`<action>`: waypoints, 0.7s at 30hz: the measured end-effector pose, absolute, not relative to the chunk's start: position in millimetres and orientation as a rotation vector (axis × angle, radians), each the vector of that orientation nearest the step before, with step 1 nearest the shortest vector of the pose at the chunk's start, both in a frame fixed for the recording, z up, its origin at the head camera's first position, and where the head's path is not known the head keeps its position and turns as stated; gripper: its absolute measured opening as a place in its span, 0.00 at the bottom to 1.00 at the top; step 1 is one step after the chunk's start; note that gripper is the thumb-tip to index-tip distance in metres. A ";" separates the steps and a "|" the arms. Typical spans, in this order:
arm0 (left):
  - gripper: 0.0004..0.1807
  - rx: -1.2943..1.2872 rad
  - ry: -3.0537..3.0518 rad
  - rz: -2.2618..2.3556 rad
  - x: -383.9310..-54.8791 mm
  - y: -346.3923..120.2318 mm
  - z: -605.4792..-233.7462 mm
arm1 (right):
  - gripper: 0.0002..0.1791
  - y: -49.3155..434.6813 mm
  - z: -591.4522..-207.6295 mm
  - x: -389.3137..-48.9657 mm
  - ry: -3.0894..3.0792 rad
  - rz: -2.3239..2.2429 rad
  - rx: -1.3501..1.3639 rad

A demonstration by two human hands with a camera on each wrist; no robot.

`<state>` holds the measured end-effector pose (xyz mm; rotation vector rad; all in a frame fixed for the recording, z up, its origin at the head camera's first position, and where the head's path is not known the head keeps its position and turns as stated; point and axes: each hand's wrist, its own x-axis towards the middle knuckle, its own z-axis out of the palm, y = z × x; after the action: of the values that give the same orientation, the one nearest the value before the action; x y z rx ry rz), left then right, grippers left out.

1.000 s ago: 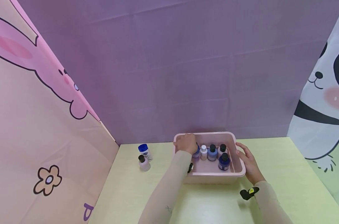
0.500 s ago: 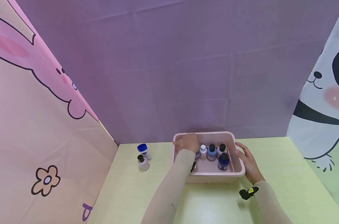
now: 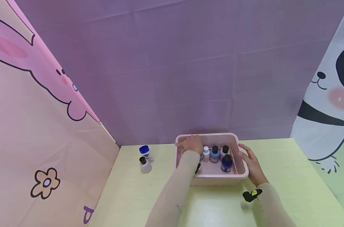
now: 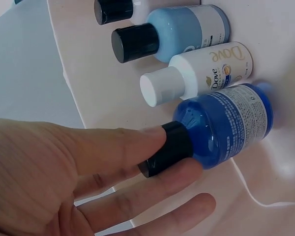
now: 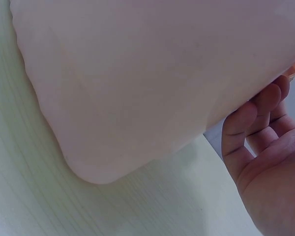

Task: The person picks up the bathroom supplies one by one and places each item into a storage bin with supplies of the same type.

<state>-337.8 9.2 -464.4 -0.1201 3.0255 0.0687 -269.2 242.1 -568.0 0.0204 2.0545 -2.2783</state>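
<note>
My left hand [image 3: 193, 144] reaches into a pink plastic bin [image 3: 215, 176]. In the left wrist view, its thumb and fingers pinch the black cap of a blue bottle [image 4: 221, 128]. That bottle stands beside a white Dove bottle [image 4: 214, 71], with a light-blue bottle [image 4: 189, 32] beyond. From the head view my hand covers most of the pinched bottle. At the bin's right side, my right hand [image 3: 252, 167] holds the rim, fingers bent against the wall in the right wrist view. A dark-blue bottle [image 3: 226, 164] stands in front of a pale black-capped bottle [image 3: 224, 151] inside.
Left of the bin on the pale table [image 3: 126, 201] stand a white blue-lidded bottle [image 3: 146, 153] and a pale black-capped bottle [image 3: 145, 166]. A purple cloth backdrop [image 3: 166, 75] rises behind the table, with printed cloth panels at both sides.
My left hand has shifted slightly to the right inside the bin, covering more of the blue bottle. My right hand stays at the rim.
</note>
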 end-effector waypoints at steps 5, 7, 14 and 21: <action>0.23 -0.134 3.023 0.009 -337.7 11.5 -465.2 | 0.31 242.4 -567.9 -269.4 2.058 -2.274 0.020; 0.22 -0.138 3.019 -0.006 -338.0 12.5 -466.0 | 0.31 242.5 -567.8 -269.6 2.055 -2.278 0.018; 0.20 -0.140 2.998 -0.011 -337.7 14.9 -466.1 | 0.30 242.7 -567.5 -269.9 2.034 -2.294 0.009; 0.23 -0.121 2.978 -0.022 -337.7 14.9 -468.1 | 0.30 242.4 -568.1 -270.3 2.027 -2.297 0.009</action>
<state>-337.7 14.9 -468.1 -0.1213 2.9784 -0.0222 -270.3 242.4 -568.1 0.0094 2.0268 -2.2973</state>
